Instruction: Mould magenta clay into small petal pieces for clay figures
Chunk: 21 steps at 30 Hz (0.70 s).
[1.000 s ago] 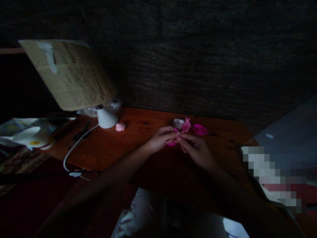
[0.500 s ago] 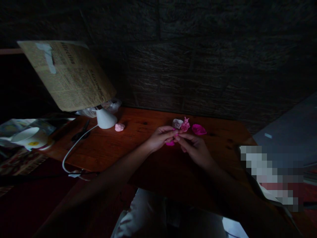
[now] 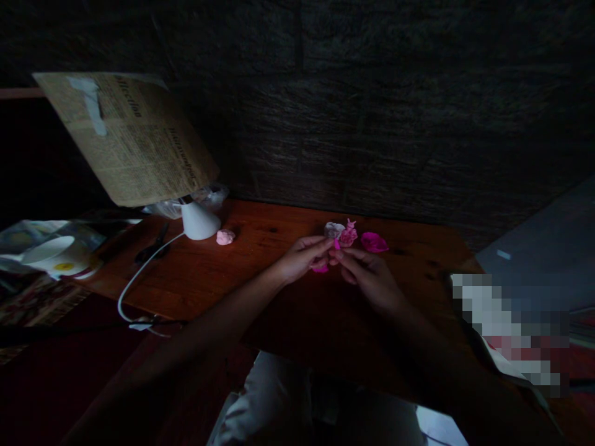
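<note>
Over the wooden table, my left hand [image 3: 302,259] and my right hand [image 3: 369,272] meet, fingertips pinched together. Between them is a small bright pink piece [image 3: 337,244], soft-looking like modelling clay; both hands grip it. Another magenta piece [image 3: 320,269] shows just under my left fingers, partly hidden. Right behind the hands stand a pink rabbit-like figure [image 3: 348,234] and a whitish lump [image 3: 333,230]. To their right lies a flat magenta piece [image 3: 374,242]. A pale pink lump [image 3: 225,237] rests farther left, beside the lamp base.
A white lamp [image 3: 199,222] with a newsprint shade [image 3: 134,139] stands at the left, its cord [image 3: 127,279] looping off the table edge. Dark scissors [image 3: 153,244] lie near it. A white cup [image 3: 58,257] is at far left. A stone wall [image 3: 372,155] rises behind.
The fingertips have shifted slightly on the pink piece, and more of it now shows upright between them. Otherwise the table's things stay put.
</note>
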Tool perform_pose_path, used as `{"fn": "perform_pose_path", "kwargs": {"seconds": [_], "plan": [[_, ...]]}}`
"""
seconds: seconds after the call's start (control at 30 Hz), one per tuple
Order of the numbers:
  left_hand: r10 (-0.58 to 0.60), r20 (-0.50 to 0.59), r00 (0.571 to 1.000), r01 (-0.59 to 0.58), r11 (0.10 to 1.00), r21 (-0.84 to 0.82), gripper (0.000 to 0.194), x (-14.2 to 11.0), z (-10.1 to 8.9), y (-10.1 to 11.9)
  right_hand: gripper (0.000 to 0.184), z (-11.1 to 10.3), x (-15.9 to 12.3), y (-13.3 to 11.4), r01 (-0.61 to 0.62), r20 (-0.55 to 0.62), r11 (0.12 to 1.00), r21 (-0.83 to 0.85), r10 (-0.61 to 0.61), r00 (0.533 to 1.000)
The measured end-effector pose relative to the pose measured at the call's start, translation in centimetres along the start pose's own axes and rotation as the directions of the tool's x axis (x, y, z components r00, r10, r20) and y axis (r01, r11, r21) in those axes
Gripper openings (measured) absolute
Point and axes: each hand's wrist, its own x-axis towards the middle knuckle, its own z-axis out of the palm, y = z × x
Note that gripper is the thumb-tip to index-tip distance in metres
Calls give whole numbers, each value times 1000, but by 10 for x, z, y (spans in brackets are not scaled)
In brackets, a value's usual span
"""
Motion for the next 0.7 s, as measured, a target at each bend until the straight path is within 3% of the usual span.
{"fn": "perform_pose_path", "kwargs": {"seconds": [0.33,0.7], "plan": [[63,-35,997,-61,997,41,44,2,-1,0,44,-4,1,1,-10,-32,998,69,12,999],[38,-48,998,-36,999,33,42,0,-1,0,38,-2,0,-3,-48,0,994,101,49,999]]}}
